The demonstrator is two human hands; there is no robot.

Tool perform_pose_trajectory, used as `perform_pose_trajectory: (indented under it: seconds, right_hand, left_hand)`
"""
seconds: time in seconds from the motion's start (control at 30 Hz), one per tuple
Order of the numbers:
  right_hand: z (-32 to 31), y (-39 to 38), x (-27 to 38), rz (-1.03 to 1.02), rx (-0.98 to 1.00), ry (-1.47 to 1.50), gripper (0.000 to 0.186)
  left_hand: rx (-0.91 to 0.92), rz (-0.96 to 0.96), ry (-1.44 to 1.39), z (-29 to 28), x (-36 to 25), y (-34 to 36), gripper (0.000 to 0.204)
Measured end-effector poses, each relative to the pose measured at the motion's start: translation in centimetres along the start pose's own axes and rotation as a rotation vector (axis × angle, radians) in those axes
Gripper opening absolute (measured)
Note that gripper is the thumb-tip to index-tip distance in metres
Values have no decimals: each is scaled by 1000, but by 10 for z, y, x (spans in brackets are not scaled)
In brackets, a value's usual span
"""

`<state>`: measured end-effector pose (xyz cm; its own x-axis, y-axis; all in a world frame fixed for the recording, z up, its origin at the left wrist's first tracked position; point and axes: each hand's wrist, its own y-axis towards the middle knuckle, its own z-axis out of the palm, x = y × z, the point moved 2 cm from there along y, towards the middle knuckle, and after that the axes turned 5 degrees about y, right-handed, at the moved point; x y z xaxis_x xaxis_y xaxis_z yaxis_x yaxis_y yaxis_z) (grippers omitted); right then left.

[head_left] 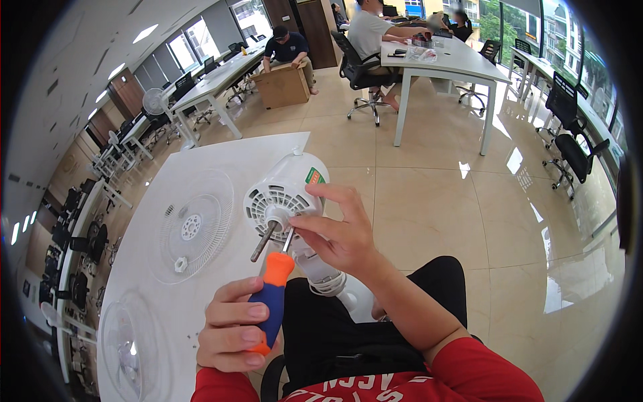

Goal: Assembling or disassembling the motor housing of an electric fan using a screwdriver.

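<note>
My left hand (234,323) is wrapped round the blue and orange handle of a screwdriver (274,295). Its metal shaft points up at the front of a white fan motor housing (288,181), beside the bare metal spindle (265,241). At the shaft's tip, the fingers of my right hand (341,231) are pinched together; what sits between them is hidden. One raised finger of that hand rests near the green label on the housing's side. Below, the white fan stand (321,271) rises between my knees, with a cord bundled round it.
To the left, a white table (221,315) carries a round wire fan grille (194,234), a white plastic nut (181,264) and clear fan blades (127,345). Farther off, a person handles a cardboard box (284,87); another sits at a white desk (449,60).
</note>
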<state>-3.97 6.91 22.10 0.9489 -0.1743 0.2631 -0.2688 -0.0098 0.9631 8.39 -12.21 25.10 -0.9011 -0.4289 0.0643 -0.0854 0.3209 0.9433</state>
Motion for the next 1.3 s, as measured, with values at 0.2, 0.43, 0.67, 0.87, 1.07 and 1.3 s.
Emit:
perform_pose_trajectory:
  seconds: [0.2,0.43,0.67,0.87,1.07,1.3]
  right_hand:
    - [7,-5,-2,15,-29,42,31]
    - [12,-5,1,41,-61,15,32]
    - [12,-1,3,26,-50,-25,32]
    - [13,-1,4,54,-81,-1,30]
    - [11,0,5,86,-60,3,29]
    - [5,5,8,-5,15,-23,32]
  left_hand:
    - [-61,67,79,4,-1,21,40]
    - [-139,-115,87,-2,7,7,30]
    - [-216,100,23,6,22,24,19]
    - [-198,-107,145,-2,9,16,12]
    - [-1,12,108,-5,9,21,14]
    - [-139,-207,121,4,2,19,30]
